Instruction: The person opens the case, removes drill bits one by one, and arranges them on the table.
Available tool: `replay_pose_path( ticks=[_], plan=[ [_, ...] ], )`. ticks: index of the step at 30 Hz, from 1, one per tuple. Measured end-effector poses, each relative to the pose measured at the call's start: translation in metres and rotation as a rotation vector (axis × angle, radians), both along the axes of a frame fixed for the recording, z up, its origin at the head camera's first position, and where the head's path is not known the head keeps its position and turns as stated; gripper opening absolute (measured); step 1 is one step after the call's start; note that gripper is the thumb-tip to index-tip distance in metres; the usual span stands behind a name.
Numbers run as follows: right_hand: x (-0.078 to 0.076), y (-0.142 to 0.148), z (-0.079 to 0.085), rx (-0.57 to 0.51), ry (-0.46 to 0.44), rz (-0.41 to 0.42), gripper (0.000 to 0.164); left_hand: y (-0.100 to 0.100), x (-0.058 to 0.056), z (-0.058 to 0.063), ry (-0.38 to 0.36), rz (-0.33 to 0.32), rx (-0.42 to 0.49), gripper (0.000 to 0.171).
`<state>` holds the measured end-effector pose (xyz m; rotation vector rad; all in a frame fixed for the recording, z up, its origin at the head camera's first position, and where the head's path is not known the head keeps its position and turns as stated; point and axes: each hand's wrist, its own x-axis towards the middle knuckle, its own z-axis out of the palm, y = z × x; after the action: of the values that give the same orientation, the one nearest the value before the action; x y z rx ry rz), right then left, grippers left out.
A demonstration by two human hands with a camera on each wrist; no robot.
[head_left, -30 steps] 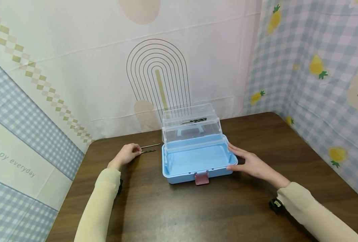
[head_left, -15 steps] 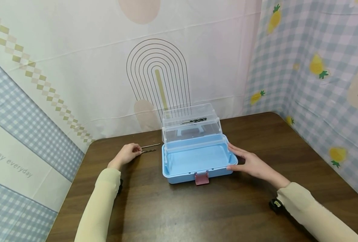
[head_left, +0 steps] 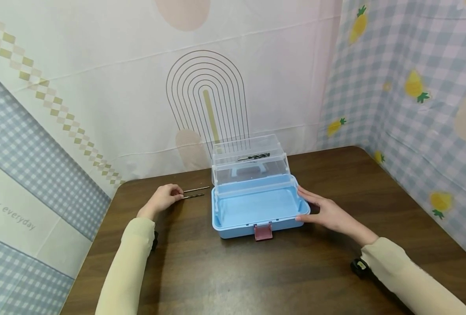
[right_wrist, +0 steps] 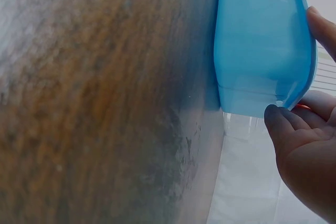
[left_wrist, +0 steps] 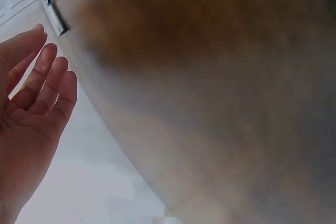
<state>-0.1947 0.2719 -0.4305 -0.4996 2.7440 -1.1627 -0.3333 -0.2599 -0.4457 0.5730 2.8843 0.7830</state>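
Two slim drill bits lie on the table left of the toolbox: a farther drill bit (head_left: pixel 196 189) and a nearer drill bit (head_left: pixel 194 196). Beside their left ends is my left hand (head_left: pixel 163 199). In the left wrist view its loosely bent fingers (left_wrist: pixel 55 85) show a gap to the end of a drill bit (left_wrist: pixel 52 17). My right hand (head_left: pixel 327 214) holds the right end of a light blue toolbox (head_left: pixel 256 205), thumb at the front corner and fingers farther back. In the right wrist view the fingers (right_wrist: pixel 281 121) touch the blue wall.
Clear trays (head_left: pixel 250 168) stand raised at the back of the toolbox, with dark drill bits (head_left: pixel 254 157) in the upper one. A pink latch (head_left: pixel 263 232) hangs at its front. Behind the brown table (head_left: pixel 233 271) hangs a patterned cloth (head_left: pixel 288 65).
My left hand has let go of the nearer drill bit and drawn slightly left; that bit still lies on the table. The right hand and toolbox have stayed in place.
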Motion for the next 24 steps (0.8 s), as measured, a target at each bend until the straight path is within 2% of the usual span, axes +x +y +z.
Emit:
replay_pose_path(
  ticks=[6, 18, 21, 24],
  plan=[
    [0.0, 0.0, 0.001, 0.012, 0.003, 0.001, 0.09, -0.008, -0.002, 0.021, 0.012, 0.025, 0.015, 0.013],
    [0.001, 0.0, 0.001, 0.026, -0.009, 0.001, 0.091, -0.016, -0.018, 0.083, 0.098, 0.006, 0.055, 0.019],
    [0.001, 0.0, 0.002, 0.03, -0.008, -0.002, 0.091, -0.016, -0.021, 0.094, 0.135, 0.009, 0.06, 0.022],
    [0.0, -0.001, 0.003, 0.025, -0.005, -0.001, 0.091, -0.017, -0.023, 0.101, 0.137, 0.035, 0.051, 0.024]
  ],
)
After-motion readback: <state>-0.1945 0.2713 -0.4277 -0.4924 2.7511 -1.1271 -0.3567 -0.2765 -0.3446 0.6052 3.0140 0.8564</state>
